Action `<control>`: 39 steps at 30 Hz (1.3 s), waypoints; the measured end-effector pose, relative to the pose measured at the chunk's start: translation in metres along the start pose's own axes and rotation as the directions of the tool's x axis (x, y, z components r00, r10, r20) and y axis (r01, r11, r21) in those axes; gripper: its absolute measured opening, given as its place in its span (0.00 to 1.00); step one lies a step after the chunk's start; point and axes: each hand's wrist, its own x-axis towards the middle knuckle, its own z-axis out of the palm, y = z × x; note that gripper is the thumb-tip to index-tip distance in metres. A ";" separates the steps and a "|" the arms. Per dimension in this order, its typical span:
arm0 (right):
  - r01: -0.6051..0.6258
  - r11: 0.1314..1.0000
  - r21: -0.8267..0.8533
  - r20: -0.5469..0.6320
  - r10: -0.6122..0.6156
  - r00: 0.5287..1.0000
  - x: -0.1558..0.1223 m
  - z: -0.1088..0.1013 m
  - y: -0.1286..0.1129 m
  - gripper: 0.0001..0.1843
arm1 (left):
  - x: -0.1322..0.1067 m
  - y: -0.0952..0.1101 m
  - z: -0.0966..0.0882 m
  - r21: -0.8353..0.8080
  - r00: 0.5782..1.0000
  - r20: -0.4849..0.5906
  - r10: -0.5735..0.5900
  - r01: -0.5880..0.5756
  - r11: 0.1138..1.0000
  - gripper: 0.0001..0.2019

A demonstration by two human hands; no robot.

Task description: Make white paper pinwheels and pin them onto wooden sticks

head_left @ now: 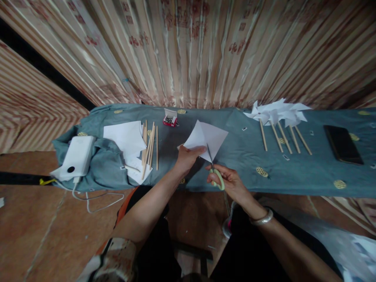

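My left hand [188, 157] pinches a white sheet of paper [216, 137] at its near-left side, the thumb lying on top. The sheet is turned corner-on and has a crease through it. My right hand [230, 180] grips the pale green handles of a pair of scissors [219, 181]. Their blades reach into the near corner of the paper. Left of the paper lie several thin wooden sticks [152, 145] and a stack of white paper sheets [126, 137]. Behind it stands a small red box [170, 118] of metal pins, its lid up.
Several white paper pinwheels [277, 111] on sticks lie at the right, beside a black phone [343, 144]. A white power bank [76, 156] with a cable rests at the left end of the cloth-covered table [241, 168]. A striped curtain [199, 58] hangs behind.
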 end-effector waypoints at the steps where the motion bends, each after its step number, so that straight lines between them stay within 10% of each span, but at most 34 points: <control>1: -0.010 1.000 0.012 -0.005 0.010 1.000 0.000 0.000 0.000 0.24 | 0.000 0.000 0.000 -0.005 1.000 0.004 -0.001 0.001 1.000 0.11; 39: -0.029 1.000 -0.011 0.097 0.030 0.995 -0.003 -0.006 -0.003 0.27 | 0.008 0.002 -0.002 -0.093 1.000 -0.026 -0.002 -0.001 0.996 0.14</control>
